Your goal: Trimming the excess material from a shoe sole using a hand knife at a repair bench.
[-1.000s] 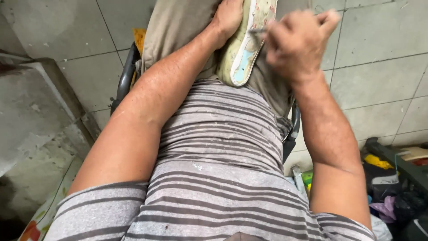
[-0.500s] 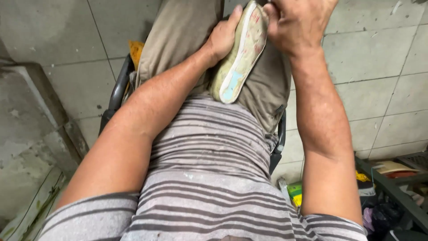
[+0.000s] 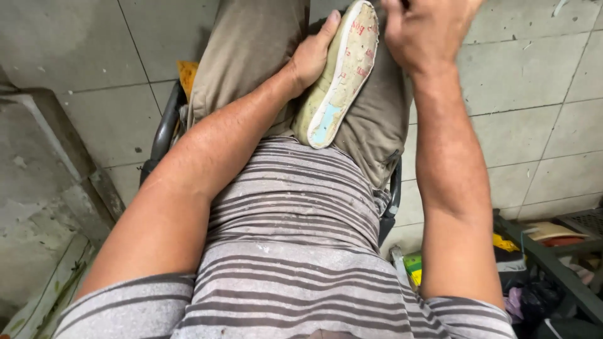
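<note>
**A shoe held sole-up on a lap**

The landmark here is the shoe (image 3: 339,75). It is pale, with a cream sole that has small red marks and a blue patch near the heel. It lies sole-up on the person's lap, on the tan trousers (image 3: 251,50), with the heel end close to the striped shirt (image 3: 295,220).

Far to the left of the shoe is a worn grey step (image 3: 38,188) on the tiled floor (image 3: 81,44). Nearer to the shoe on that side, a dark curved chair frame (image 3: 164,129) peeks out from under the leg, with a bit of yellow just above it.

Just left of the shoe is the left hand (image 3: 311,56). It presses against the shoe's side, its fingers wrapped around the edge, so it is clamped on the shoe.

Just right of the shoe, at its toe end, is the right hand (image 3: 427,31). Its fingers are curled together in a loose fist. It is right at the toe, but I cannot tell if it pinches the shoe or something small.

Far to the lower right of the shoe is a dark rack (image 3: 553,263) with a pile of colourful things beside it.
</note>
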